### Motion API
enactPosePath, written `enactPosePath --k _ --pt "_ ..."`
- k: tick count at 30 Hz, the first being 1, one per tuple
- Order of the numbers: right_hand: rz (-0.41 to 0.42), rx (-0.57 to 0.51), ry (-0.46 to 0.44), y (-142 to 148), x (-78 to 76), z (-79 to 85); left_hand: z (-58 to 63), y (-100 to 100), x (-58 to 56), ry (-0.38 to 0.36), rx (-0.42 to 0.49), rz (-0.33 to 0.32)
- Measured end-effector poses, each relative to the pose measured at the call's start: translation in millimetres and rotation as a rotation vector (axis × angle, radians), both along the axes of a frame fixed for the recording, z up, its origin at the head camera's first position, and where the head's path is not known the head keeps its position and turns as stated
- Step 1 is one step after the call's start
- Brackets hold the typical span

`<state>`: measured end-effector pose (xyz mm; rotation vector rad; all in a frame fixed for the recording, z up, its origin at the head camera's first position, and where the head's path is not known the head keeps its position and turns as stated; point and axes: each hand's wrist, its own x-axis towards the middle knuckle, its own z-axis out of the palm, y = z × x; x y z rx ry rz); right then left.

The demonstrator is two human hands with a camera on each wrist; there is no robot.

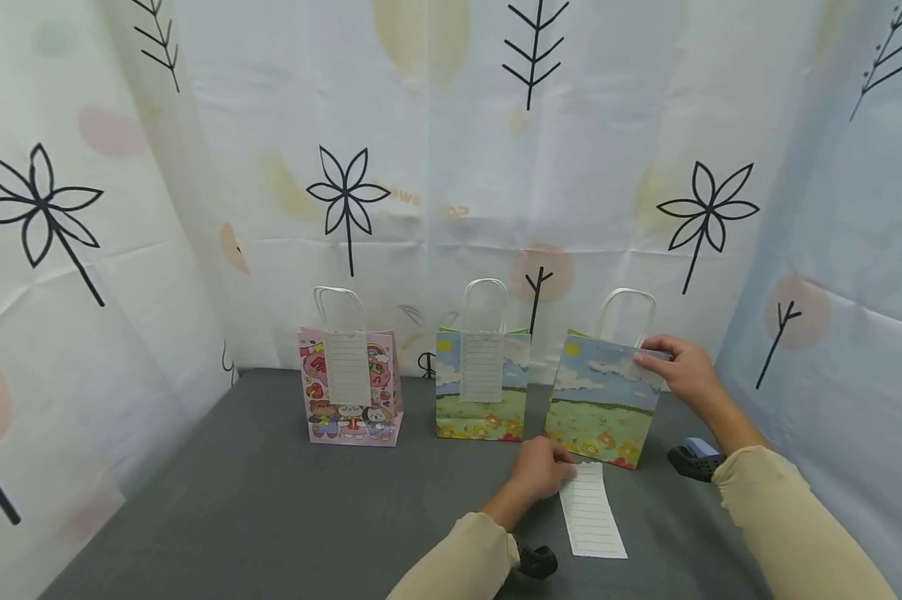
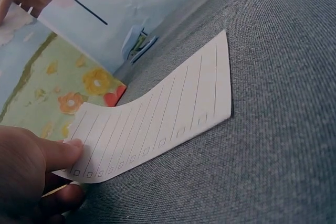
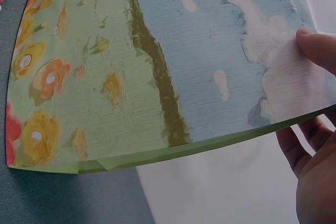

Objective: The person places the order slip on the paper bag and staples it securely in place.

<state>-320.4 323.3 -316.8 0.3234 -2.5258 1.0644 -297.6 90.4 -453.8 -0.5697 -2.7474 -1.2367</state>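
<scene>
My right hand [image 1: 684,371] grips the upper right edge of a gift bag [image 1: 604,404] printed with sky, grass and flowers. In the right wrist view the thumb lies on the bag's printed face, with the other fingers behind it. The bag leans a little, and its white handle stands up. Just below it, my left hand [image 1: 538,468] pinches the top left corner of a lined paper slip [image 1: 593,512]. The left wrist view shows that slip [image 2: 157,114] bending up from the table toward the thumb, with small boxes along one edge.
A matching flower bag [image 1: 451,417] stands left of the held one, a lined slip [image 1: 482,367] on its front. Farther left is a pink cartoon bag [image 1: 352,429] with a similar slip [image 1: 348,369]. Patterned cloth [image 1: 436,167] hangs behind the grey table [image 1: 233,500].
</scene>
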Motion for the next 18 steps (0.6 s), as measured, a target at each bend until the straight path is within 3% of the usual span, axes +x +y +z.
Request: enactPosePath --k 11,14,18 --pt "0.006 0.047 0.002 -0.5 0.1 3.2 0.7 0.8 2.0 0.018 0.044 0.049" --pt "0.016 0.051 0.006 -1.4 1.7 4.8 1.3 -0.2 2.0 0.078 0.054 0.045" --pt "0.029 0.038 0.003 -1.7 2.9 5.5 7.0 -3.0 2.4 0.216 0.054 0.028"
